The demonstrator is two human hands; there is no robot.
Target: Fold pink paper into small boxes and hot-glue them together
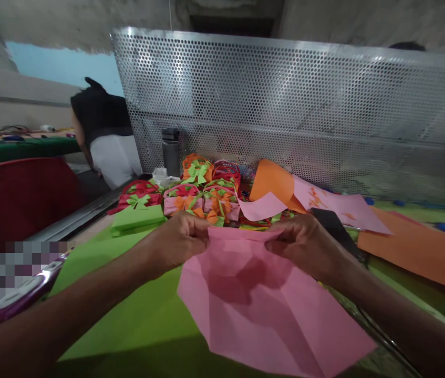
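A creased sheet of pink paper (261, 310) is held up in front of me, its far edge folded over in a narrow strip. My left hand (183, 236) pinches the left end of that strip between thumb and fingers. At its right end, my right hand (304, 241) grips the paper the same way. The near part of the sheet spreads toward me, with fold lines running across it. Under it lies a large sheet of green paper (127, 304). Just beyond my left hand is a folded green paper packet (137, 219).
Small paper baskets with bows (143, 195) crowd the back, near a dark bottle (171, 152). Orange paper (415, 247) and a pink sheet with orange scraps (336, 205) lie right. A perforated metal panel (265, 100) stands behind; a person (106, 131) is at far left.
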